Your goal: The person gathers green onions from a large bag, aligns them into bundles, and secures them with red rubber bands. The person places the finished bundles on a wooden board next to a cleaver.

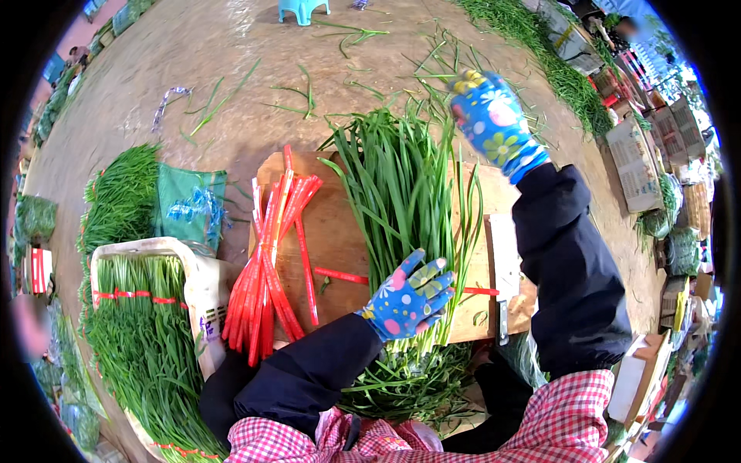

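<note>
My left hand (409,297), in a blue floral glove, lies flat across the pale stem end of a bunch of garlic chives (401,193), fingers stretched out. The bunch rests lengthwise on a wooden board (340,231), leaf tips away from me. A red tape strip (342,275) passes crosswise under it, both ends showing. Raised past the board's far right corner is my right hand (494,119), gloved alike; its fingers are blurred and I cannot see anything held. A pile of red tape strips (270,270) covers the board's left side. At the right lies a wide-bladed knife (505,258).
Left of the board stands a white crate (204,309) packed with tied chives (147,363). Beyond it are a chive heap (120,193) and a green sack (185,193). Loose leaves litter the floor. Cartons (633,166) line the right; a blue stool (303,9) is far ahead.
</note>
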The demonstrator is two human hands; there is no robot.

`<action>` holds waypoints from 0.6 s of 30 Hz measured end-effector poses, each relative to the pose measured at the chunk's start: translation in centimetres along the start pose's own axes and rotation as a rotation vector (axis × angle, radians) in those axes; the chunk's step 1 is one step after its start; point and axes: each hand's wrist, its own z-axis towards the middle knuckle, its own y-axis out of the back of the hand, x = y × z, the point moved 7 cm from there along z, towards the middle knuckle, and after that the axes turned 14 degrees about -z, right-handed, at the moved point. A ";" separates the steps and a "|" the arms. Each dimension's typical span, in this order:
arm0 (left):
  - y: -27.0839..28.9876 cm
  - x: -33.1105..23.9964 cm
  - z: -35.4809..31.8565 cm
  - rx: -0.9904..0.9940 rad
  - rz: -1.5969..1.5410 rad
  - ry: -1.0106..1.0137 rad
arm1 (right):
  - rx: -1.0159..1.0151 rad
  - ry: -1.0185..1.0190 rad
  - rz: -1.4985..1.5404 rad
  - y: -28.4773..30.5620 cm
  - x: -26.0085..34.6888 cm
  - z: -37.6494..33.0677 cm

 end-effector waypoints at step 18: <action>-0.2 0.5 -0.3 0.012 -0.002 0.016 | 0.060 -0.145 0.555 4.7 4.8 -6.6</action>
